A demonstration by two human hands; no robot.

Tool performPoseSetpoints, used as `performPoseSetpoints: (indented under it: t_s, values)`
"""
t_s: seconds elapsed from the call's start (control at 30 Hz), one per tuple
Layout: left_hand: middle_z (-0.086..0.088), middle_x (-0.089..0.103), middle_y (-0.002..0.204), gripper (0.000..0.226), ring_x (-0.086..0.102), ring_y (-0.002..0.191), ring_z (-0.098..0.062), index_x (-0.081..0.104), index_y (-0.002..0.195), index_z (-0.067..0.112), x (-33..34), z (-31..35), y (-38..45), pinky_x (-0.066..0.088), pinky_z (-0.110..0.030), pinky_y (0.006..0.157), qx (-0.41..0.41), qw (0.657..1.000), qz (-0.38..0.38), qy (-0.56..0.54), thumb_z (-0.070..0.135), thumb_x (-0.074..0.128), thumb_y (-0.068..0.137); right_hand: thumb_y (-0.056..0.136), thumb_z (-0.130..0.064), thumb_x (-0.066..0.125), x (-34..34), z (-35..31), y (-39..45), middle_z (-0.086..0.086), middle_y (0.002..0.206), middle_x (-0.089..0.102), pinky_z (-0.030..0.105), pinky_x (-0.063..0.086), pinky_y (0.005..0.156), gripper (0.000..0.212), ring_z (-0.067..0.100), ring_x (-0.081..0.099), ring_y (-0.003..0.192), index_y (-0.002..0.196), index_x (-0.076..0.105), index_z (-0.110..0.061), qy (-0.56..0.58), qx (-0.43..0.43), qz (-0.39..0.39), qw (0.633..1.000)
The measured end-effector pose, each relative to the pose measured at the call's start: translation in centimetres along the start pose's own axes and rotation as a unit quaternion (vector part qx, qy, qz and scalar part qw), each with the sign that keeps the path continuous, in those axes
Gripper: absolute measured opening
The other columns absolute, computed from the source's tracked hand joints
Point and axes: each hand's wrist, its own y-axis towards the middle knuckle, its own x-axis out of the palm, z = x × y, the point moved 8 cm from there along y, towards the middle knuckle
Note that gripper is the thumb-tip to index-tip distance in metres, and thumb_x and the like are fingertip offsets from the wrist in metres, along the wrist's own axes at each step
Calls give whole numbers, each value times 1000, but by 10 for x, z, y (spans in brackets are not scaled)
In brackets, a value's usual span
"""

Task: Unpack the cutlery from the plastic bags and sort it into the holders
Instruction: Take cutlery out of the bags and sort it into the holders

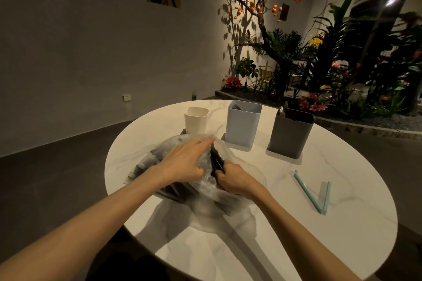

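On the table (274,235), both hands grip the plastic bag (205,203) of dark cutlery (217,159): left hand (182,162), right hand (233,180)

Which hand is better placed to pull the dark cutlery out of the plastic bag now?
Probably the right hand: its fingers are already curled round the dark cutlery at the bag's opening. The left hand lies on the plastic bag, holding it open.

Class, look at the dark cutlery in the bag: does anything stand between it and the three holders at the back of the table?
Yes: the plastic bag is wrapped around the dark cutlery, and both hands grip there. Beyond the bag, the bare table lies before the white holder, blue holder and grey holder.
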Motion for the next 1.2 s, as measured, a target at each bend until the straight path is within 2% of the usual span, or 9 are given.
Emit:
performPoseSetpoints:
  t_s: [0.13, 0.33, 0.5, 0.6, 0.7, 0.87, 1.07, 1.13, 1.2]
  values:
    - [5, 32, 161, 77, 31, 145, -18, 29, 155, 30, -25, 10, -3, 38, -43, 111, -30, 998, 50, 27, 27, 63, 85, 103, -23, 49, -20, -6, -4, 13, 103, 65, 31, 54, 74, 25, 20, 62, 83, 122, 53, -7, 157, 0, -6, 988]
    - [5, 44, 155, 47, 37, 142, -18, 47, 145, 24, -63, 13, 0, 38, -45, 109, -61, 990, 126, -22, 14, 44, 99, 105, -20, 53, -51, -20, -43, 6, 80, 54, 20, 46, 54, 22, 9, 50, 60, 120, 56, -4, 247, -1, -175, 953]
    - [-1, 69, 120, 25, 65, 101, -18, 72, 102, 19, -53, -12, 14, 58, -37, 67, -121, 918, 81, -368, 8, 50, 100, 102, -18, 57, -81, 5, -87, 4, 76, 50, 18, 37, 49, 18, 10, 41, 58, 117, 53, -8, 326, -17, -241, 914]
    - [-4, 74, 87, 19, 70, 68, -17, 72, 90, 13, -83, -8, -3, 56, -30, 52, -28, 872, 326, -363, 7, 55, 96, 96, -21, 62, -93, 21, -100, 5, 75, 47, 18, 37, 47, 29, 11, 39, 56, 115, 49, -4, 414, -47, -231, 879]
    - [2, 68, 87, 14, 64, 77, -8, 70, 92, 12, -103, 16, -23, 52, -16, 62, 65, 811, 487, -318, 15, 57, 88, 93, -21, 63, -99, 38, -97, 6, 76, 46, 18, 38, 46, 31, 11, 39, 54, 114, 48, -4, 527, -63, -173, 830]
    - [3, 43, 147, 60, 44, 130, -11, 45, 144, 27, -47, 42, 39, 36, -24, 99, -17, 879, 178, -443, 58, 46, 92, 98, -22, 59, -81, 46, -80, 6, 76, 49, 18, 38, 47, 23, 11, 42, 54, 110, 46, -6, 614, -65, -134, 775]
    - [3, 66, 105, 45, 61, 98, -15, 68, 120, 14, 39, 51, 49, 53, -33, 81, -136, 901, -148, -386, 45, 40, 107, 100, -23, 55, -61, 61, -57, 5, 75, 45, 18, 31, 47, 18, 10, 37, 53, 106, 47, -7, 658, -51, -102, 744]
    - [7, 71, 101, 23, 66, 96, -13, 73, 116, 18, 54, 48, 60, 56, -27, 79, -73, 947, -121, -289, 27, 57, 101, 100, -24, 55, -56, 69, -48, 6, 75, 46, 18, 32, 46, 19, 10, 36, 53, 106, 47, -7, 661, -35, -91, 744]
    - [7, 74, 103, 25, 68, 96, -15, 73, 111, 22, 49, 40, 70, 57, -24, 78, -54, 956, 27, -286, 11, 66, 90, 101, -27, 54, -49, 77, -35, 5, 74, 46, 17, 32, 45, 21, 10, 36, 53, 106, 47, -8, 662, -14, -83, 745]
